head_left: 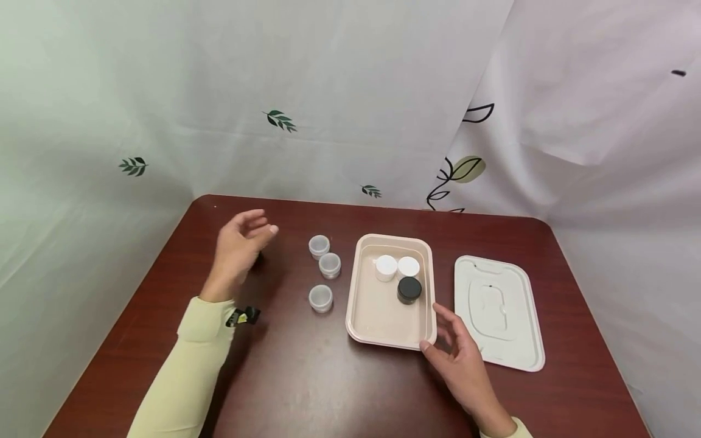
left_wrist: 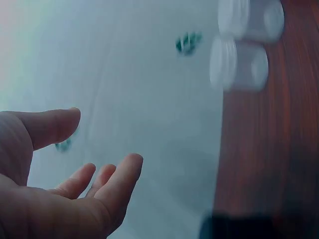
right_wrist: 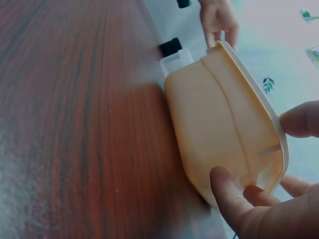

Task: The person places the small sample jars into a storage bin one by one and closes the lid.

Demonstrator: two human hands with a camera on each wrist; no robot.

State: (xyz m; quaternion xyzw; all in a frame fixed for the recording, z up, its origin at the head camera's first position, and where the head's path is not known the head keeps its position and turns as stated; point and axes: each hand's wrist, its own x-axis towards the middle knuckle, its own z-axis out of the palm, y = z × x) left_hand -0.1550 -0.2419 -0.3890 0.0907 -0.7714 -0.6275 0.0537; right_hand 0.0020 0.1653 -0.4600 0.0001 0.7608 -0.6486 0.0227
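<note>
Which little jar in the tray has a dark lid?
The black-lidded jar, nearest the right hand; the other two jars in the tray have white lids.

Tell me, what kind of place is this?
Probably a small makeshift recording booth rather than a kitchen: a dark wooden table curtained off by leaf-printed sheets, set with a beige tray and small lidded jars.
</note>
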